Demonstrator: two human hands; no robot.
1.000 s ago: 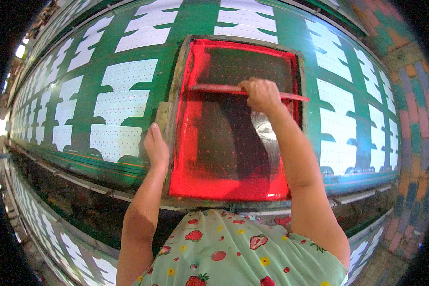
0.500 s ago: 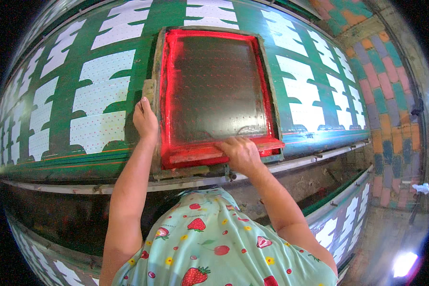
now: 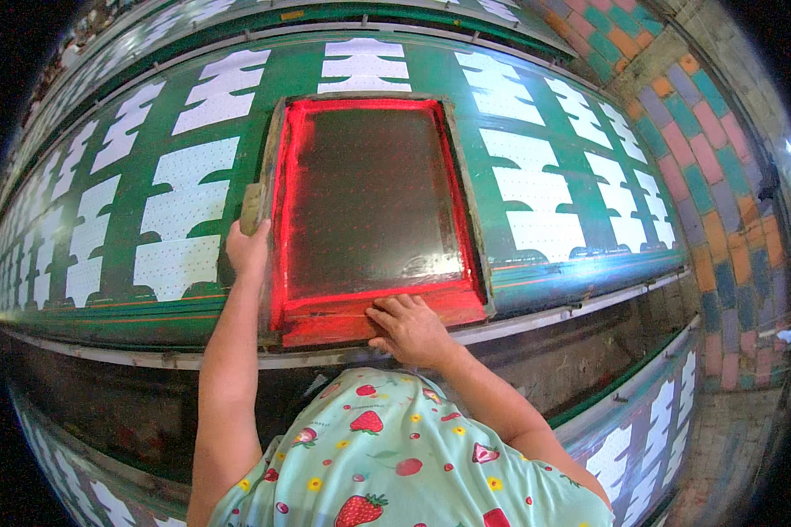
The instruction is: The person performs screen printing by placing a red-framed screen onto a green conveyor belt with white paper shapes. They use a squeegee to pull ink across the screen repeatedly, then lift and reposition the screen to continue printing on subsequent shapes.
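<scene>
A screen printing frame [image 3: 449, 184] lies on the green printing table, its dark mesh [image 3: 373, 193] bordered with wet red ink. On the frame's left side is a wooden handle [image 3: 251, 209]; my left hand [image 3: 249, 250] is closed around its near end, thumb on the inner side. Across the frame's near end rests a red-stained squeegee [image 3: 325, 325], a long wooden bar. My right hand [image 3: 413, 329] grips it right of its middle, fingers over the top and thumb at the near edge. The squeegee's lower edge is hidden.
White cut fabric pieces [image 3: 536, 189] with small dots lie in rows on the green table [image 3: 281, 70]. A metal rail [image 3: 554, 307] runs along its near edge. Behind me stands another table with white pieces [image 3: 650, 439]. Colored paving bricks [image 3: 721, 211] cover the floor at right.
The frame and both hands appear lower and further left in view, as does the table. My right hand has shifted on the squeegee, its fingers now more spread; my left keeps its hold.
</scene>
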